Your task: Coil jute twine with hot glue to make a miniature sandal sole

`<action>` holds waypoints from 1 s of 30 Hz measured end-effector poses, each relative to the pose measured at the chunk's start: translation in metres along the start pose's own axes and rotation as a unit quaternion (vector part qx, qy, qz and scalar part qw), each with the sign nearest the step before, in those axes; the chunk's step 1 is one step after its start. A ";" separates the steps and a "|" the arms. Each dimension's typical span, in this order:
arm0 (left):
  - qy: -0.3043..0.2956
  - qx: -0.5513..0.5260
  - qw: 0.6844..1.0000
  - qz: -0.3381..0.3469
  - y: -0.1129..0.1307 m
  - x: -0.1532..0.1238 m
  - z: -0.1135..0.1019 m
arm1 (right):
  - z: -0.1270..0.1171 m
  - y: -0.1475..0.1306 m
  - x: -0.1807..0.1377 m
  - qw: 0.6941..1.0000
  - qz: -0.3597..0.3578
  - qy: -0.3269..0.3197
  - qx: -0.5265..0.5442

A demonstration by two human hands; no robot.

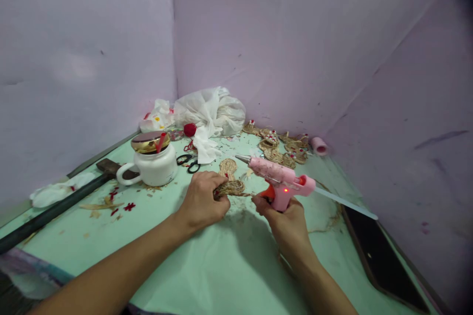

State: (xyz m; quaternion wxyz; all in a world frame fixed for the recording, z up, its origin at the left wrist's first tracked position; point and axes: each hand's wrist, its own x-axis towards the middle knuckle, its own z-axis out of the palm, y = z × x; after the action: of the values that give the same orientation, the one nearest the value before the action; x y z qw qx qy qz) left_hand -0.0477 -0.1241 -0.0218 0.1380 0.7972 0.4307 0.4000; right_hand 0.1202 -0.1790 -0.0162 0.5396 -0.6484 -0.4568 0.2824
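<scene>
My left hand (pixel 204 197) is closed on a small slipper of braided jute rope (pixel 232 187), raised a little above the green tabletop. A loose end of the rope stretches from it toward my right hand (pixel 286 221). That hand grips a pink glue gun (pixel 275 172) by its handle, nozzle pointing left and a red light lit on its side. A long white glue stick (pixel 347 203) juts from the gun's back. Just behind the held piece lies another flat braided sole (pixel 228 167). Whether my right fingers also pinch the rope end, I cannot tell.
To the left stand a white mug (pixel 157 165) with a gold lid and a hammer (pixel 74 199). Black scissors (pixel 192 165), tissue and a white plastic bag (pixel 210 108) lie farther back. Finished-looking small slippers (pixel 269 145) line the wall. A phone (pixel 380 256) rests at right.
</scene>
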 end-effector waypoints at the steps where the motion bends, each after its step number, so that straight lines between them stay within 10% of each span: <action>1: -0.007 -0.011 1.000 -0.009 0.001 0.000 0.000 | -0.001 0.001 0.000 1.000 -0.003 0.006 0.000; 23: 0.090 -0.278 0.938 -0.186 -0.002 0.002 0.013 | 0.012 0.007 -0.029 0.961 0.114 -0.203 0.150; 30: 0.110 -0.297 0.930 -0.189 -0.007 0.004 0.012 | -0.003 -0.002 -0.019 0.991 0.059 -0.082 0.089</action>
State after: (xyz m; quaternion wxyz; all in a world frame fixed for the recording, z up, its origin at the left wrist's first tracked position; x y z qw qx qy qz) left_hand -0.0422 -0.1153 -0.0314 0.3930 0.5750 0.4475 0.5610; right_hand 0.1144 -0.1978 -0.0157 0.5384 -0.5985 -0.4334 0.4051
